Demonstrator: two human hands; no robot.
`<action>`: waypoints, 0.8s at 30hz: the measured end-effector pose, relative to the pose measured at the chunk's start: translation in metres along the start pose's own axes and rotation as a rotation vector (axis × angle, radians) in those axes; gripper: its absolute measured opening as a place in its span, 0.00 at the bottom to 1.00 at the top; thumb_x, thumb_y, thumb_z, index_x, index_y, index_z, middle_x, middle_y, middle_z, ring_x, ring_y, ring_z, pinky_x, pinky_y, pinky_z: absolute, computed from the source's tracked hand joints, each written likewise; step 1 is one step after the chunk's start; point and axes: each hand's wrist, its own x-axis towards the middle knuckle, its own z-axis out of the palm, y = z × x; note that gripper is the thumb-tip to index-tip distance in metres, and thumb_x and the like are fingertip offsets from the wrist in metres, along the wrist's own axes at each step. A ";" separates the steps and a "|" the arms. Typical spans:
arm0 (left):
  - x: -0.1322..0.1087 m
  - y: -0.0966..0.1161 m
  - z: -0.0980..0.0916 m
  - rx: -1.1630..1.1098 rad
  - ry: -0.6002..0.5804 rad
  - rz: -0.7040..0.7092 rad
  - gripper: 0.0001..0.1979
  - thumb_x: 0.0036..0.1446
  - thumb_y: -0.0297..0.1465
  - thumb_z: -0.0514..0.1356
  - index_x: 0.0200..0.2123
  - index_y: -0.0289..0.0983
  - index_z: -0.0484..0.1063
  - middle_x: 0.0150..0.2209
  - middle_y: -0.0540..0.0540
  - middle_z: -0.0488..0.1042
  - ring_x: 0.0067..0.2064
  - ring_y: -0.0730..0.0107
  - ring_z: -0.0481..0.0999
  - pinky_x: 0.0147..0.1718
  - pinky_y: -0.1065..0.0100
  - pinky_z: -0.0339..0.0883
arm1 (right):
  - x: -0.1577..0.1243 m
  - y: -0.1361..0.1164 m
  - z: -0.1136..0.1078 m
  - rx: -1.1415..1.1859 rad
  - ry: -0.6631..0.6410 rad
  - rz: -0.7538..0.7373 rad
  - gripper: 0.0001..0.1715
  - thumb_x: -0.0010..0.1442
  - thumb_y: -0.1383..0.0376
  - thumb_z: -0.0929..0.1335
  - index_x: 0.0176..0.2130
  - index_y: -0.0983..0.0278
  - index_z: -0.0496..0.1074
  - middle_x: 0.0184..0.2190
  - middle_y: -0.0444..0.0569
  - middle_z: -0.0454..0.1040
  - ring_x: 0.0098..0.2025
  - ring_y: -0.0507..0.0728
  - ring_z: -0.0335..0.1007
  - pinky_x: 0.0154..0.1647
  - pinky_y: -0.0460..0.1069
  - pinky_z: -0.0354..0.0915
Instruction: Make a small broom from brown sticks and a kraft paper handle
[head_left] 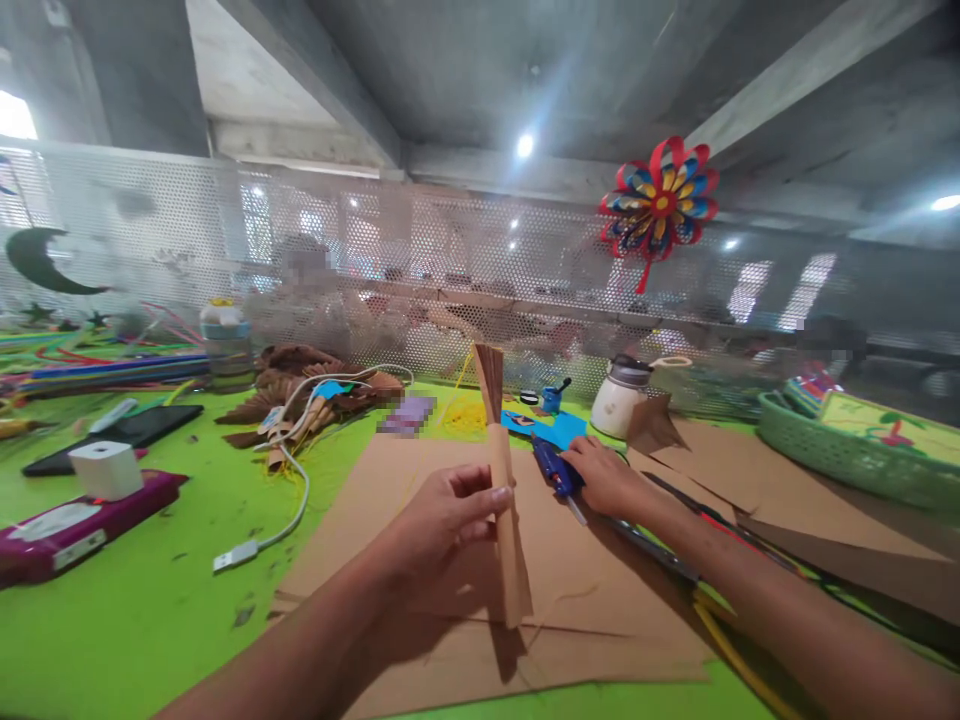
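Our left hand [442,515] pinches 1 pleated paper bundle [504,480] upright at mid-length, lower end near the cardboard sheet [360,520], probably so the folds stay pressed together. At 2 o'clock from it, our right hand [604,478] lies over the blue glue gun [553,468]; we cannot tell whether it grips.

The left hand [442,515] pinches a pleated brown paper bundle [504,500], held upright over the cardboard [390,490], its top fanning out at twelve o'clock. At two o'clock from it, the right hand [604,475] lies on a blue glue gun [553,466]; whether it grips is unclear. A white jar [619,402] stands at twelve o'clock of that hand and a green basket [825,452] at three. At nine o'clock of the left hand, a white cable [294,505] crosses the green table [150,610].
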 end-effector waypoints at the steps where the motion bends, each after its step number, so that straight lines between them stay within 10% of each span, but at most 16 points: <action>1: 0.000 0.000 0.000 -0.001 -0.012 0.003 0.13 0.47 0.31 0.66 0.38 0.34 0.76 0.37 0.43 0.75 0.38 0.68 0.72 0.39 0.66 0.65 | 0.000 0.000 0.002 -0.007 0.017 0.002 0.18 0.47 0.75 0.65 0.40 0.66 0.72 0.41 0.57 0.69 0.45 0.64 0.61 0.45 0.55 0.58; 24: 0.012 -0.011 -0.015 -0.010 0.122 -0.044 0.14 0.39 0.29 0.70 0.30 0.31 0.73 0.29 0.47 0.71 0.31 0.73 0.69 0.33 0.70 0.63 | -0.048 0.022 -0.059 0.886 0.235 0.197 0.23 0.52 0.55 0.70 0.45 0.64 0.71 0.37 0.51 0.76 0.38 0.60 0.71 0.39 0.52 0.66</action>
